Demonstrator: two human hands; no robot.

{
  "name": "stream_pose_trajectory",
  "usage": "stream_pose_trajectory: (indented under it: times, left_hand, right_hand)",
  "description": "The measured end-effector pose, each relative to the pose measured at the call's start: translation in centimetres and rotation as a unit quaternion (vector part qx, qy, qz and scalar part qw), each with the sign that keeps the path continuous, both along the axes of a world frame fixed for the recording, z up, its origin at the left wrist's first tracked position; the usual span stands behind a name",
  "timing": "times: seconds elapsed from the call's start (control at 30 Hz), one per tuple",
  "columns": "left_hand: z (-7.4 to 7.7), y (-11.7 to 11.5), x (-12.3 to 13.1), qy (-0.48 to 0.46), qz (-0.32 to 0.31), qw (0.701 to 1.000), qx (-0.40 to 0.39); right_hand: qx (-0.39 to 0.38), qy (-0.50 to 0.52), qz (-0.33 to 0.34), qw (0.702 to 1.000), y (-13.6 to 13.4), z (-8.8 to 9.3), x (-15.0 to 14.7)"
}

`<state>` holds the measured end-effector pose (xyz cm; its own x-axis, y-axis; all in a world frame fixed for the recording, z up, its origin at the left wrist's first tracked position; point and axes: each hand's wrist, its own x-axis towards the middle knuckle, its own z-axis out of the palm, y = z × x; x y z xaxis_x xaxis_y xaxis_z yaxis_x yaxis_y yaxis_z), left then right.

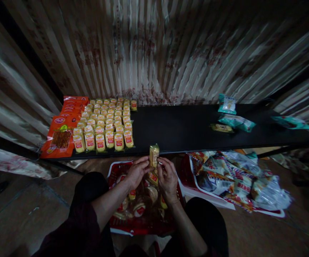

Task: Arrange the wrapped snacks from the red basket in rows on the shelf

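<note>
My left hand [136, 172] and my right hand [167, 177] meet just below the front edge of a black shelf [181, 128]. Both pinch one small yellow snack packet [154, 155], held upright between the fingertips. Under my hands, between my knees, sits a red basket [118, 169] holding several more wrapped snacks. On the shelf's left end, neat rows of the same yellow packets [108, 125] lie side by side, with flat orange packets [63, 132] stacked to their left.
Teal snack bags [236, 121] lie on the shelf's right part, another teal bag [290, 122] at the far right. A pile of mixed snack bags [234, 178] lies on the floor to my right. A striped curtain [154, 53] hangs behind the shelf.
</note>
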<state>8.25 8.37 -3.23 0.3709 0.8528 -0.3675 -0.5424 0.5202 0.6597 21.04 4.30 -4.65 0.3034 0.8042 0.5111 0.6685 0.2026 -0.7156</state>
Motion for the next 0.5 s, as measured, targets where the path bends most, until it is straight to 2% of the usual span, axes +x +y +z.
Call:
stream_pose_trajectory:
  times: [0.1,0.27,0.5]
  left_hand:
    - [0.2,0.0,-0.1,0.032,-0.002,0.999,0.022]
    - [0.7,-0.1,-0.1,0.062,-0.015,0.995,0.073]
    - [1.1,-0.1,0.0,0.114,0.004,0.988,0.107]
  right_hand:
    - [-0.002,0.023,0.004,1.000,-0.1,0.2,0.2]
    - [-0.043,0.116,0.015,0.992,-0.3,0.3,-0.1]
    - [-0.115,0.256,0.037,0.959,-0.8,-0.2,-0.1]
